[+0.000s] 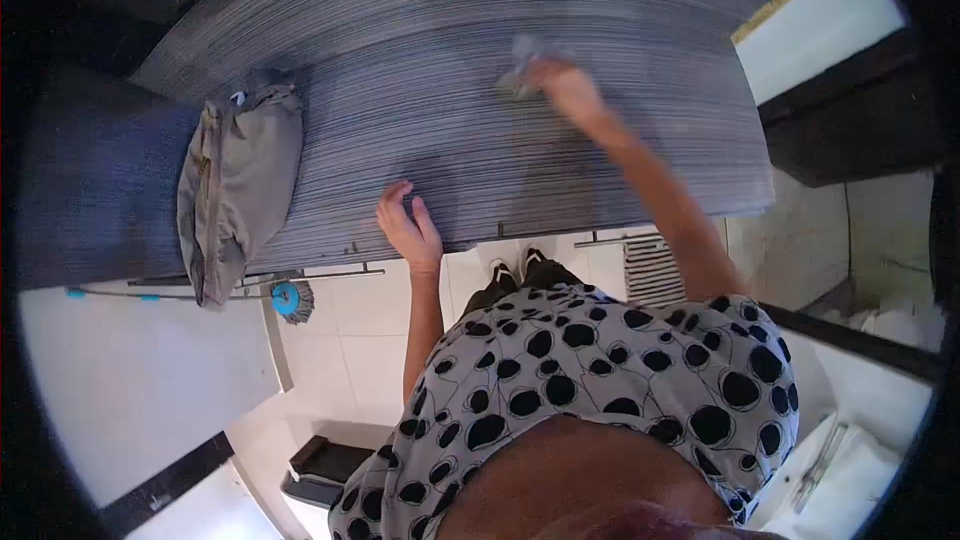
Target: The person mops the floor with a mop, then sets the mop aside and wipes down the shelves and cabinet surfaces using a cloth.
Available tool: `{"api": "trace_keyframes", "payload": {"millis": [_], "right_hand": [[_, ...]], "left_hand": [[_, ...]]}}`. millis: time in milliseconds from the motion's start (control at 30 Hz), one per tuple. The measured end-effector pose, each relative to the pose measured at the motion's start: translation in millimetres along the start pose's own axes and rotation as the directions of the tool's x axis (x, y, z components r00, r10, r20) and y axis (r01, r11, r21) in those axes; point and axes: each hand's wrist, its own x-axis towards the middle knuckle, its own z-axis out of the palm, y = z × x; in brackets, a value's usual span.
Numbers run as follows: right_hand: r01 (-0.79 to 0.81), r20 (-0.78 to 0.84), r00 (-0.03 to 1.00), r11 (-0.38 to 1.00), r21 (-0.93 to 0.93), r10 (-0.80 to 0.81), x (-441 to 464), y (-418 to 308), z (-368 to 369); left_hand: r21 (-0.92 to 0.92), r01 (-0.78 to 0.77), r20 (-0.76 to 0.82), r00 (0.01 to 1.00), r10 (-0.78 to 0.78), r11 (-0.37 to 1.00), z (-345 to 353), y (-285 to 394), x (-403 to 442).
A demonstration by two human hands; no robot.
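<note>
My right hand [570,90] is out over the grey striped countertop [400,110], its fingers closed on a crumpled greyish cloth [518,80]. Both are smeared by motion, and the cloth appears to lie against the surface. Close to the front edge, my left hand [408,225] rests at the countertop with its fingers slightly bent and apart, holding nothing. Off to its left lies a folded beige-brown garment or cloth bag [245,175], part of it hanging over the edge.
Below the counter's front edge are bar handles [350,272] and a striped mat [655,270] on the tiled floor [375,370]. A mop with a blue head [288,300] is at the left. A white panel with a raw edge [820,25] stands at the right end.
</note>
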Motion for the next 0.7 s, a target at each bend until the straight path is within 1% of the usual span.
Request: {"api": "trace_keyframes", "payload": {"millis": [33,67,133,167,200,233,300,367,433,500,600,700], "right_hand": [[-0.16,-0.029,0.987,0.985,-0.062,0.159,15,24,-13],[-0.318,-0.07,0.947,0.941,-0.118,0.312,27,39,-25],[-0.49,-0.022,0.87,0.856,-0.164,0.493,40,53,-28],[-0.568,0.002,0.815,0.8,-0.193,0.58,44,57,-27],[-0.45,-0.029,0.893,0.886,-0.115,0.45,33,47,-29],[-0.312,-0.074,0.948,0.949,-0.042,0.309,15,32,-36],[-0.085,-0.125,0.99,0.988,-0.127,0.069,-24,30,-38],[-0.173,-0.051,0.984,0.985,-0.021,0.172,-58,45,-60],[-0.368,-0.063,0.926,0.928,0.059,0.371,-85,74,-87],[-0.506,-0.166,0.857,0.858,-0.092,0.487,-99,108,-105],[-0.475,-0.165,0.879,0.852,-0.221,0.447,-80,113,-107],[-0.357,-0.143,0.931,0.922,-0.151,0.337,-32,96,-80]], "left_hand": [[0.012,0.004,-0.007,1.0,-0.004,1.0,1,-1,-2],[0.023,0.005,-0.014,1.0,-0.005,1.0,2,-2,-2],[0.027,0.005,-0.023,1.0,-0.004,1.0,3,0,-1],[0.018,0.008,-0.021,1.0,-0.007,1.0,1,0,-2],[0.007,0.011,-0.018,1.0,-0.011,1.0,1,-1,-3],[-0.001,0.02,-0.016,1.0,-0.02,1.0,1,0,-3],[-0.018,0.043,-0.012,0.999,-0.044,0.999,1,1,-2],[-0.02,0.066,-0.01,0.998,-0.066,0.998,0,3,-3],[-0.025,0.058,-0.007,0.998,-0.058,0.998,0,4,0],[-0.032,0.024,-0.004,1.0,-0.024,0.999,-1,6,1],[-0.053,0.001,0.002,1.0,-0.001,0.999,-2,5,-2],[-0.056,-0.022,-0.009,1.0,0.022,0.998,-2,2,-4]]}}
